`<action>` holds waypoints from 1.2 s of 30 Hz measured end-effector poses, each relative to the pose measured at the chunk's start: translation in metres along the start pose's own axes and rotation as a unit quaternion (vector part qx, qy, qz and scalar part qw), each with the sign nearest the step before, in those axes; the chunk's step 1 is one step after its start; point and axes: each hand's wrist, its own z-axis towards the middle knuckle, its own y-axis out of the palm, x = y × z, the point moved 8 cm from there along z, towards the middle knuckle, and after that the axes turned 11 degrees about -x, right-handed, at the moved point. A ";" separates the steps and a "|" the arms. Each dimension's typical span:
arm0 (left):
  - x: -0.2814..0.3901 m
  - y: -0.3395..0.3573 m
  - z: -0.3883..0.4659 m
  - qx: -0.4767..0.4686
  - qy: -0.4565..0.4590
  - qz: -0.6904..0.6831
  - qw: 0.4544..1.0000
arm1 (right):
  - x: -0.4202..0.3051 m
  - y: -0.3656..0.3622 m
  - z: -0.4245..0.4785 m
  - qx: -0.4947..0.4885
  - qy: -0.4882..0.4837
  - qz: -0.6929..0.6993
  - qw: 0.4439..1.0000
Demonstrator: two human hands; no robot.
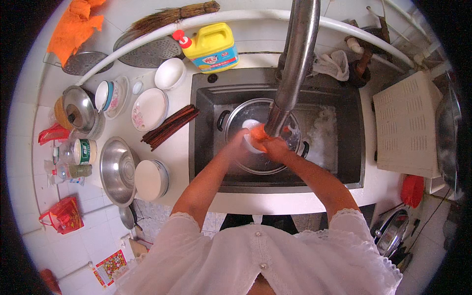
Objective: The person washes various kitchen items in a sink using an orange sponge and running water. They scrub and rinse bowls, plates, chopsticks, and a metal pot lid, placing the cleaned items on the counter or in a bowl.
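Over a round metal pot [239,162] in the dark sink [202,147], both hands are close together under the metal faucet [285,99]. My left hand [239,142], slightly blurred, grips the side of a white bowl [250,124]. An orange cloth [260,134] lies against that bowl, pressed by my right hand [276,148]. The faucet's end partly hides the cloth and the bowl. The pot has black side handles and stands in the sink's middle; foamy water [324,129] shows to its right.
On the left counter are chopsticks [169,127], floral plates [147,110], a white bowl [170,73], stacked dishes [149,180] and a steel basin [117,171]. A yellow detergent jug [214,48] stands behind the sink. A white rail [239,15] curves across the back; a vented beige box [405,125] is at right.
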 end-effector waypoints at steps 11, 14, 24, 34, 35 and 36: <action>0.010 0.011 -0.012 -0.046 0.009 -0.077 0.996 | -0.002 -0.009 -0.006 -0.057 -0.044 -0.090 0.993; 0.007 0.021 -0.017 -0.087 -0.081 -0.122 0.985 | 0.005 -0.016 -0.010 -0.024 -0.057 0.155 0.986; -0.028 -0.008 -0.013 -0.160 0.161 -0.024 0.974 | 0.085 0.005 0.006 0.198 0.012 0.714 0.671; -0.036 -0.013 -0.029 -0.040 0.052 -0.186 0.980 | 0.043 0.029 0.006 0.019 0.217 -0.077 0.973; -0.034 -0.011 -0.023 -0.031 0.044 -0.185 0.981 | 0.069 0.039 0.007 0.068 0.189 -0.041 0.979; -0.034 -0.011 -0.018 -0.018 0.035 -0.188 0.981 | 0.092 0.049 0.011 0.034 0.219 0.049 0.974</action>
